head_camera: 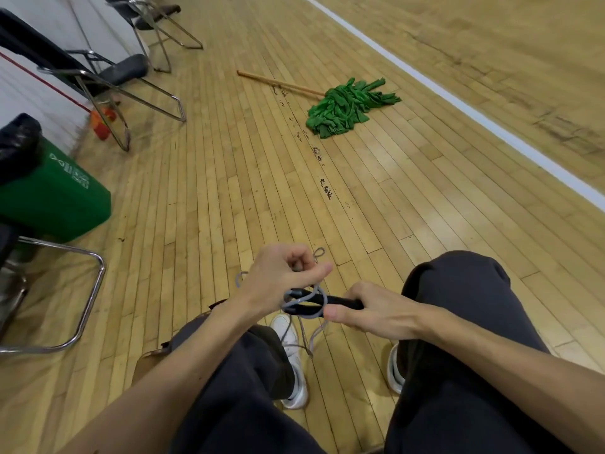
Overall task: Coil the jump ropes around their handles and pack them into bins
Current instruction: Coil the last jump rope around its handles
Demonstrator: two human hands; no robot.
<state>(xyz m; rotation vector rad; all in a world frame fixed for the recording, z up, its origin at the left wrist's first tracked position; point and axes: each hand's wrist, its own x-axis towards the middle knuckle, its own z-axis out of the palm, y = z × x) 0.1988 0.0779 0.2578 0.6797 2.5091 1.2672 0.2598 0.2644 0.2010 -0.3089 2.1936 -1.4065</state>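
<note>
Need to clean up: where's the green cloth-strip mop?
Head view, upper centre: the green cloth-strip mop lies on the wooden floor, between the black metal-framed chairs and the white line.

Grey rope point(315, 298); black handles point(330, 301); green mop point(347, 108).

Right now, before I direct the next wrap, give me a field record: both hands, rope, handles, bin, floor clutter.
left hand: pinches the thin grey jump rope just above the handles
right hand: grips the slim black handles, held level between the knees
rope: a few loops round the handles' left end; slack hangs down by the white shoe
bin: green bin with black liner, far left, away from both hands
floor: green rag mop with wooden pole lying ahead
</note>
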